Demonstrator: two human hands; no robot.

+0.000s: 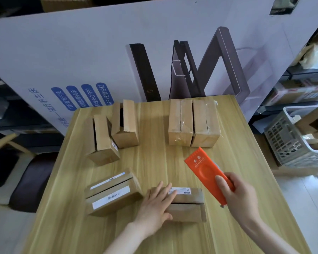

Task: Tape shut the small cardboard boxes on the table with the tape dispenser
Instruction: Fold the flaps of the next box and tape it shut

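My left hand lies flat with straight fingers on the left end of a small cardboard box near the table's front. Its top flaps show a slit between them. My right hand grips the orange tape dispenser just above and right of that box, tilted up to the left. Another untaped box with white labels lies to the left. Two boxes with raised flaps stand at the back left. A pair of boxes covered in clear tape stands at the back right.
The wooden table backs onto a large white printed carton. A grey plastic basket with cardboard stands on the floor at the right. A dark chair seat is at the left. Shelves with parcels line the right side.
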